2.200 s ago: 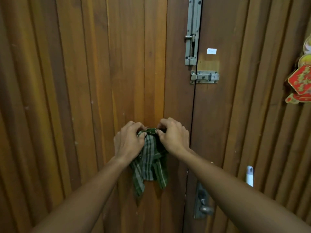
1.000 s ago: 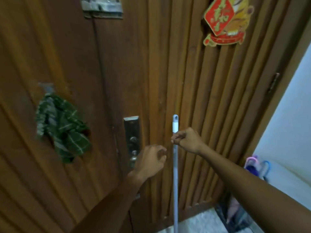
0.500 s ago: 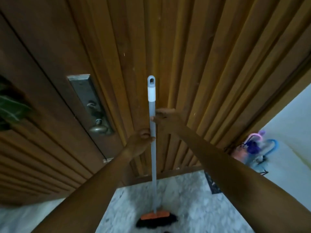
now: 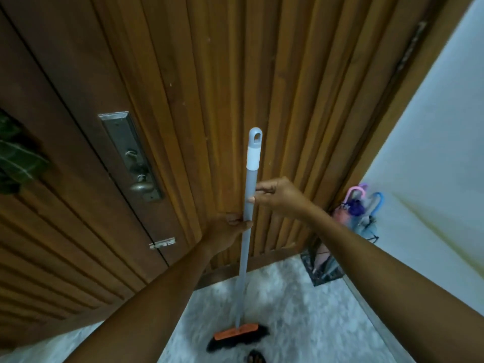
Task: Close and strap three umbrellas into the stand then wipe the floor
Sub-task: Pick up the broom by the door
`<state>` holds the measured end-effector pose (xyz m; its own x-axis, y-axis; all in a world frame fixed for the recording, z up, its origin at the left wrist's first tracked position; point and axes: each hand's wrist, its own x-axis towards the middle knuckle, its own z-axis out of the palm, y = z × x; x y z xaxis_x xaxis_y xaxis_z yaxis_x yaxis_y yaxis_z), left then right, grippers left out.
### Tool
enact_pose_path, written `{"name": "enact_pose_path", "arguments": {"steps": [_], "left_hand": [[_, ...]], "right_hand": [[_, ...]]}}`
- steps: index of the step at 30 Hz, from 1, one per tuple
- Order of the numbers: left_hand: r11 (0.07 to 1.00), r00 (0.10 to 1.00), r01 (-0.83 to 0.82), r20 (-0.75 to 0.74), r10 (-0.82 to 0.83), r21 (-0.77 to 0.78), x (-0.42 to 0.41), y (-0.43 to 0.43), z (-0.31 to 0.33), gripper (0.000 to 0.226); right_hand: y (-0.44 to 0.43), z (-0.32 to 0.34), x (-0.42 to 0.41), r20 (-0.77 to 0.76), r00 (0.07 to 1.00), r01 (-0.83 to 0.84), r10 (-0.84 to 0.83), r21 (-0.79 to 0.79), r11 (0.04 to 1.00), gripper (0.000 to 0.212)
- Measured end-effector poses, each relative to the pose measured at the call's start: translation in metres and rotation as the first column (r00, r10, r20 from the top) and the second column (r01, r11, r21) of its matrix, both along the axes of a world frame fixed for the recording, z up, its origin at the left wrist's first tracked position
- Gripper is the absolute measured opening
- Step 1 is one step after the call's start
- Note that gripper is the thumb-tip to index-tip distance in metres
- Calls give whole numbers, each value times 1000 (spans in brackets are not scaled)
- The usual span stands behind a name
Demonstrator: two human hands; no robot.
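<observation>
We stand in front of a wooden door [image 4: 183,74] made of long vertical slats, and under it we see a pale marbled floor [image 4: 301,310]. At the right there is a white wall [image 4: 432,153]. On the door there is a metal plate with a knob [image 4: 136,163], and lower down a small metal latch [image 4: 162,243]. At the left edge a green checked cloth [image 4: 15,158] hangs on the door, only partly in the picture.

We hold a broom with a long grey handle [image 4: 247,226], which stands almost upright. Its top end is white with a hanging hole. Its orange head with black bristles [image 4: 237,334] rests on the floor. Our right hand [image 4: 277,196] pinches the handle between thumb and fingers, a little under the white part. Our left hand [image 4: 227,229] is lower and is closed around the handle from the left side.

The umbrellas [image 4: 358,205] stand closed in a dark wire stand [image 4: 324,268] in the corner, between the door and the white wall. We see curved pink, purple and blue handles at the top. We cannot tell if the straps are fastened. Near the bottom edge there is a dark sandal [image 4: 255,357], just beside the bristles.
</observation>
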<state>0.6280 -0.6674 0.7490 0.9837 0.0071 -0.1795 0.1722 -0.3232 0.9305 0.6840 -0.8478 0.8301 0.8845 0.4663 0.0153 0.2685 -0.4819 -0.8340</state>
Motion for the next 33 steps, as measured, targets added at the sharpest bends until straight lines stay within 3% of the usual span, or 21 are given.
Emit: {"name": "enact_pose_path", "arguments": {"steps": [4, 9, 14, 22, 24, 27, 33], "left_hand": [[986, 983, 165, 86, -165, 8, -47, -39, 12, 17], [928, 931, 346, 174, -321, -136, -134, -118, 42, 5], [861, 869, 482, 213, -447, -160, -203, -202, 51, 13], [695, 667, 719, 293, -685, -12, -295, -345, 85, 13], [643, 602, 763, 287, -746, 71, -311, -384, 87, 9], [555, 515, 818, 240, -823, 148, -343, -446, 93, 24], [410, 364, 888, 230, -903, 207, -407, -550, 100, 22]], "right_hand": [[-53, 23, -86, 42, 993, 105, -110, 102, 989, 13], [-126, 42, -202, 104, 944, 290, -312, 183, 939, 8], [-202, 63, -316, 175, 855, 469, -488, 139, 872, 10], [-333, 93, -453, 155, 724, 636, -672, 229, 737, 15], [-370, 97, -481, 154, 708, 656, -689, 217, 723, 15], [-427, 101, -524, 158, 669, 701, -727, 190, 687, 14], [-518, 97, -594, 194, 586, 774, -787, 154, 615, 13]]}}
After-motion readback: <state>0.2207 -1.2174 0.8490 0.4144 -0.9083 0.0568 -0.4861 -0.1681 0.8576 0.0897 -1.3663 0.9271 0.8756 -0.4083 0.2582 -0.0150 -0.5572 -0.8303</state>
